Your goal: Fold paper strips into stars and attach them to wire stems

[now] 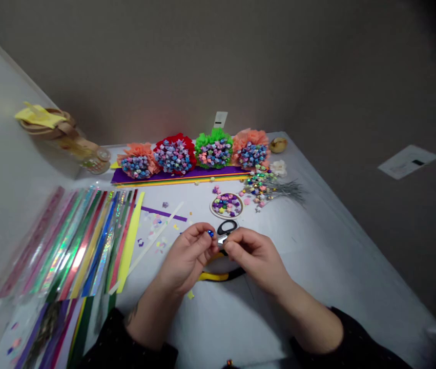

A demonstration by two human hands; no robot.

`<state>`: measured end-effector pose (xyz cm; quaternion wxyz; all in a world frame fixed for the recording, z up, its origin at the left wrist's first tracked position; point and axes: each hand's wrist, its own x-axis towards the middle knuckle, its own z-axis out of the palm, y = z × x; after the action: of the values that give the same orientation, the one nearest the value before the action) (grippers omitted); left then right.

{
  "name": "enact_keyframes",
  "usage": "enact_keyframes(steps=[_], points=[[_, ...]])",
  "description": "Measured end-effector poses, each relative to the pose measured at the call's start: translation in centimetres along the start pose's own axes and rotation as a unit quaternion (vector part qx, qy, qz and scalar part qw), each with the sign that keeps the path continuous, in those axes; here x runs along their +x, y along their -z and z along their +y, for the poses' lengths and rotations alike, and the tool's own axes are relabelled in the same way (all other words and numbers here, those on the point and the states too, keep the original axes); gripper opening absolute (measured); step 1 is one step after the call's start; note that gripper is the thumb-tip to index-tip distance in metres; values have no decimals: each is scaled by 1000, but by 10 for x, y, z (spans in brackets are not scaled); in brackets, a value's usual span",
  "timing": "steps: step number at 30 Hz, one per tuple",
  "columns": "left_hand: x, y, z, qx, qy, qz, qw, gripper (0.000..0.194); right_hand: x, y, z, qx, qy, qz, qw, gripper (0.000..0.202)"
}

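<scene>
Your left hand [187, 253] is gripping a small shiny blue piece [210, 233] between thumb and forefinger, the other fingers curling in below. The piece is sitting above the worktop [317, 261], at the fingertips that are facing your right hand [258, 259]. Your right thumb and forefinger are closing together in a pinch; you cannot tell whether anything thin is lying between them. Scissors [227, 226] are showing in the gap between your hands, and a yellow-and-black handle [213, 277] is lying beneath.
</scene>
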<state>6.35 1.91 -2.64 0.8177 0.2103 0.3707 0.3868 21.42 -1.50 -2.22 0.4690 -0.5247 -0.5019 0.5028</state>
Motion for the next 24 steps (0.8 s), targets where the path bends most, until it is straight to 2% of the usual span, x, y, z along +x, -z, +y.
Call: enact_keyframes(steps=[4,8,16,24], points=[[1,1,1,-50,23,-10,998,26,2,2,5,113,-70,-17,991,19],[1,3,1,-72,32,-11,997,22,3,4,8,189,-110,-39,975,17],[1,4,-2,-76,31,-11,997,23,2,3,7,194,-128,-49,971,20],[0,-2,-5,-42,32,10,999,27,-1,1,6,201,-145,-82,965,6]])
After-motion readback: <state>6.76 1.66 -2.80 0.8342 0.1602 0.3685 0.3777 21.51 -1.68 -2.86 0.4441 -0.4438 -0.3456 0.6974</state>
